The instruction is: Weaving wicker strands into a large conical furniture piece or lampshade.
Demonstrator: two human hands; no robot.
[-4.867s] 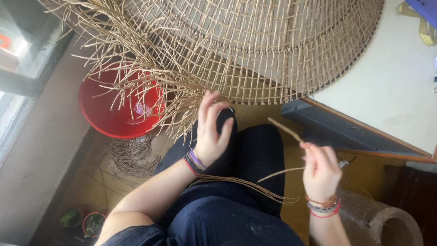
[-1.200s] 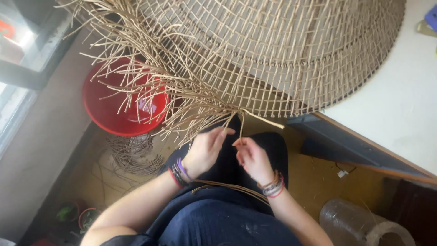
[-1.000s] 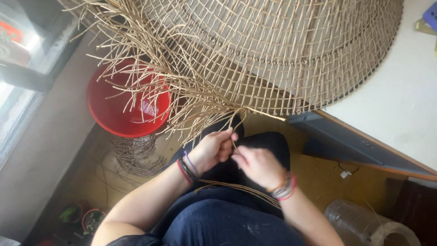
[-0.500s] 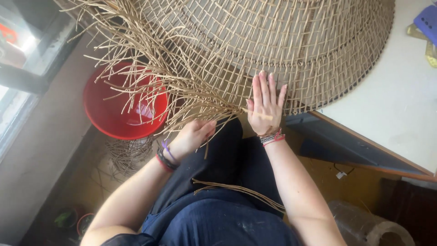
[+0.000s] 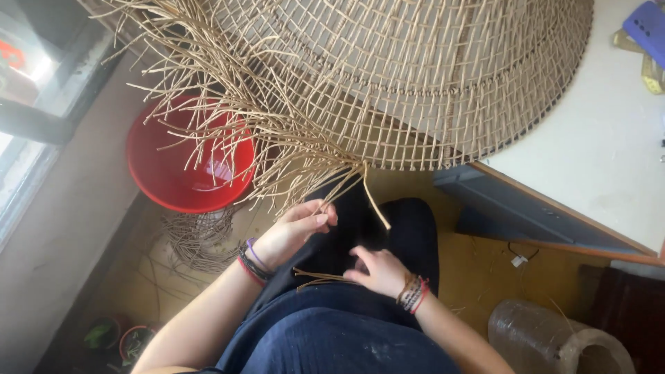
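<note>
A large open-weave rattan dome [image 5: 415,76] lies over the white table [image 5: 596,159], with loose cane ends fanning off its lower left edge [image 5: 277,145]. My left hand [image 5: 298,228] is half curled just below those loose ends, its fingertips touching the hanging strands. My right hand [image 5: 377,270] is down on my lap, pinching a small bundle of loose cane strips [image 5: 318,278] that lie across my dark trousers. A bent strand [image 5: 374,201] hangs from the weave between the two hands.
A red plastic basin [image 5: 187,166] stands on a coiled wire stand on the floor at left. A roll of clear plastic [image 5: 554,339] lies at lower right. Small potted plants [image 5: 118,339] sit at bottom left. A window edge runs along the left side.
My right hand has come down from lying flat on the weave to my lap and taken hold of cane strips. My left hand stays at the loose ends.
</note>
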